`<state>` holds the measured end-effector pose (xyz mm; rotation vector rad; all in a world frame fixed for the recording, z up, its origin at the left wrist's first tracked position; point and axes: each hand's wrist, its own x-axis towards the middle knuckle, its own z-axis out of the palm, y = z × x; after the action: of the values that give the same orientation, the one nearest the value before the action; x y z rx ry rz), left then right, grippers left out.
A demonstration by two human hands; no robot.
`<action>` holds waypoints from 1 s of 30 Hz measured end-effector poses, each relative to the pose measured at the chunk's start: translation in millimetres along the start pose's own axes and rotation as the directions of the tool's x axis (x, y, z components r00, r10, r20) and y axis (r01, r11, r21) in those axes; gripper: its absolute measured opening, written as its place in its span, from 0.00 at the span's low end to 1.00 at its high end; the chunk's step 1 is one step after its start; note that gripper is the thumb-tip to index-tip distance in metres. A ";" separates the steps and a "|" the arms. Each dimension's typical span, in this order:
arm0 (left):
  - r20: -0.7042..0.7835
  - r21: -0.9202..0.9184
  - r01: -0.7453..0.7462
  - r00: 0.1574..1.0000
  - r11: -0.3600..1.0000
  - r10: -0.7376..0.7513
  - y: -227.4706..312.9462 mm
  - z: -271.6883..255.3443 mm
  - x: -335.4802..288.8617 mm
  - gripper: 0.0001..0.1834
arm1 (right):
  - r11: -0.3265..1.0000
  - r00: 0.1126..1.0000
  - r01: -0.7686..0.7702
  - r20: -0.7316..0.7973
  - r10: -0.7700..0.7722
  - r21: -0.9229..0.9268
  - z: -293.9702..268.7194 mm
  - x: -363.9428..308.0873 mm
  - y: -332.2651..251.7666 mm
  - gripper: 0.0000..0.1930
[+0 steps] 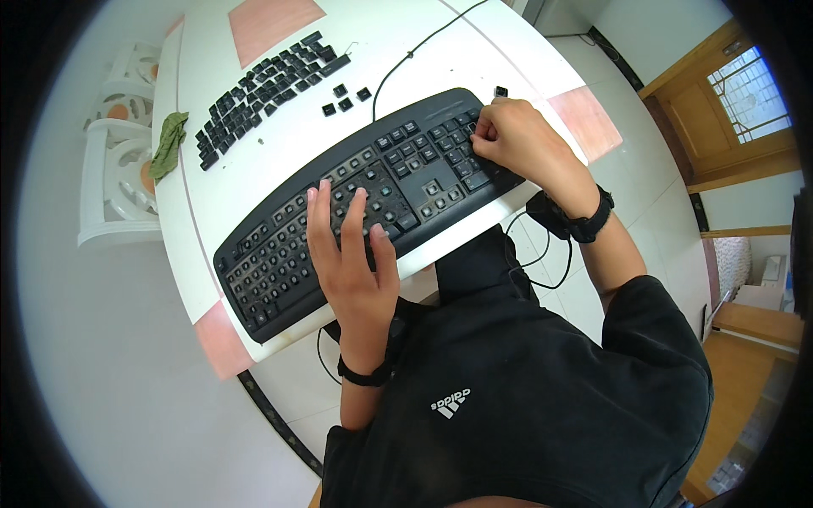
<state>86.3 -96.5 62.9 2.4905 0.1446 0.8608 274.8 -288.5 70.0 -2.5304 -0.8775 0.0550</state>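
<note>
A black computer keyboard point(339, 200) lies slantwise along the table's near edge. Most of its main block shows bare key sockets, while many caps are still seated on the number pad at its right end. My left hand point(354, 267) rests across the middle of the keyboard, fingers spread, holding nothing. At the number pad, my right hand point(513, 140) is closed in a pinch on a black keycap point(473, 129) near the keyboard's right edge; the fingers partly hide that cap. A single loose keycap point(501, 91) lies just beyond the right hand.
Rows of removed black keycaps point(258, 93) lie at the far left of the white table point(415, 74), with several loose keycaps point(345, 103) nearer the keyboard. A green cloth point(168, 146) hangs at the left edge. The keyboard's cable point(410, 54) runs away over the far side.
</note>
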 end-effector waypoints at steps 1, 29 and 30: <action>-0.006 -0.024 0.001 1.000 1.000 -0.001 -0.7 -1.8 -0.4 0.17 | 0.999 0.999 -0.006 -0.039 0.008 0.045 -2.4 -2.6 -3.2 0.07; 0.290 -0.942 0.336 0.828 0.010 -0.480 9.7 -10.2 0.6 0.06 | 0.210 0.995 -0.096 0.102 -0.019 0.973 36.2 -56.4 -99.2 0.10; 0.295 -0.935 0.353 0.828 0.034 -0.477 9.9 -10.2 0.0 0.06 | 0.169 0.995 -0.099 0.100 0.001 0.981 36.6 -56.0 -99.3 0.11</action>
<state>79.5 -100.9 74.6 0.9871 0.2427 0.4919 166.3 -238.2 74.4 -1.2311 -0.4569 0.5735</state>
